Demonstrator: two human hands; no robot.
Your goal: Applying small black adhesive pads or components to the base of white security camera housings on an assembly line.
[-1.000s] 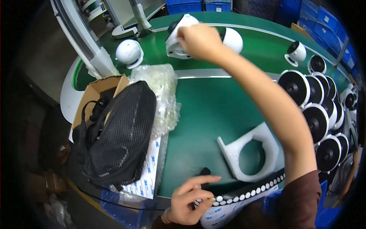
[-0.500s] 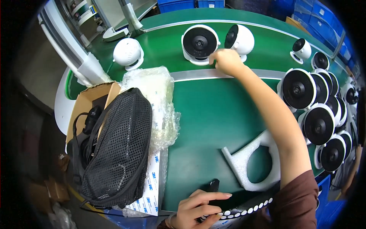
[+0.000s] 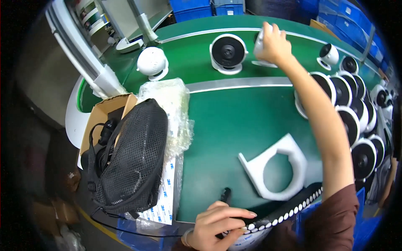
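At the far side of the green work surface, my right hand [image 3: 274, 45] is closed round a white, round, fan-like unit [image 3: 258, 44]. My fingers hide most of its body, and its flat foot [image 3: 264, 64] shows below them. To its left stands another such unit [image 3: 228, 52], its black round front facing me. Near the front edge, my left hand [image 3: 215, 226] has thumb and fingers pressed together at the end of a black strip [image 3: 289, 213] dotted with white discs. A small black object [image 3: 226, 195] pokes out just beyond that hand.
A white foam ring-shaped block [image 3: 295, 165] lies in the middle right. Several more fan-like units crowd the right side [image 3: 363, 159]. On the left are a black mesh bag [image 3: 136, 154], an open cardboard box [image 3: 93, 119] and bubble wrap [image 3: 167, 100]. A white unit [image 3: 152, 62] stands far left.
My right hand has moved up and right, from beside the right-hand far unit onto it, closing round it. The whole view has shifted slightly. My left hand stays at the dotted strip.
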